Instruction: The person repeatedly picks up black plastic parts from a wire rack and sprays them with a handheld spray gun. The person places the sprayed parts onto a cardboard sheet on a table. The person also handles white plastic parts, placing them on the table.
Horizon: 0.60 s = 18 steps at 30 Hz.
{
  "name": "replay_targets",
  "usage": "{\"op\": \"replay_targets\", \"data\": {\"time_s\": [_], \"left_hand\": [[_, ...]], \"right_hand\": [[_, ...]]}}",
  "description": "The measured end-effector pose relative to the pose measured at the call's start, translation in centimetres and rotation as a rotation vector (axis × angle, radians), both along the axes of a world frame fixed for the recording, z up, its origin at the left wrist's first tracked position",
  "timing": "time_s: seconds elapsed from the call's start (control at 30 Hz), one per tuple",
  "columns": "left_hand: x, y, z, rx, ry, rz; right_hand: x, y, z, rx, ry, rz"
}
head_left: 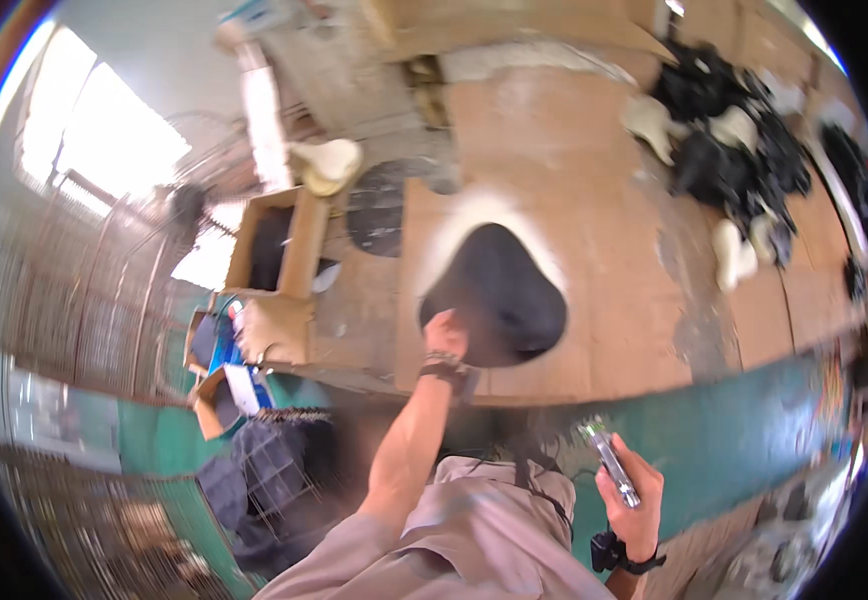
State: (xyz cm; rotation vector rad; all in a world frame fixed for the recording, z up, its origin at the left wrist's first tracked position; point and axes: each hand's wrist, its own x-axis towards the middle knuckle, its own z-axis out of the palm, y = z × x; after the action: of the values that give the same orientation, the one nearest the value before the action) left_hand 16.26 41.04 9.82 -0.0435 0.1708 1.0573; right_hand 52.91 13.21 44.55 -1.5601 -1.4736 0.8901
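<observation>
A black bicycle saddle (499, 290) lies on the brown cardboard sheet (544, 130), its narrow end pointing away from me. My left hand (447, 333) reaches in from below and grips the saddle's near left edge, fingers closed and slightly blurred. A pale halo marks the cardboard around the saddle's far end. My right hand (636, 492), closed, holds a slim silver metal tool (611, 462) over the green floor, short of the bench's front edge. What kind of tool it is does not show clearly.
Black sheets (714, 165) and cream saddle shells heap at the back right. A cardboard box (302, 240) holding dark pieces stands on the left, near another cream shell (330, 160). Smaller boxes and dark cloth (269, 470) are at the lower left, beside wire racking (84, 280).
</observation>
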Motion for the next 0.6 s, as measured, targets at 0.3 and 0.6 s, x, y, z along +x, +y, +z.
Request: {"op": "replay_targets", "data": {"time_s": [0.3,0.6], "left_hand": [[2.5,0.7,30.0,0.203,0.105,0.662],[-7.7,-16.9,36.0,0.242,0.169,1.229]], "right_hand": [[-1.9,4.5,-0.2,-0.11,-0.017,0.228],[-6.2,10.1,-0.8,-0.234,-0.081,0.709]]}}
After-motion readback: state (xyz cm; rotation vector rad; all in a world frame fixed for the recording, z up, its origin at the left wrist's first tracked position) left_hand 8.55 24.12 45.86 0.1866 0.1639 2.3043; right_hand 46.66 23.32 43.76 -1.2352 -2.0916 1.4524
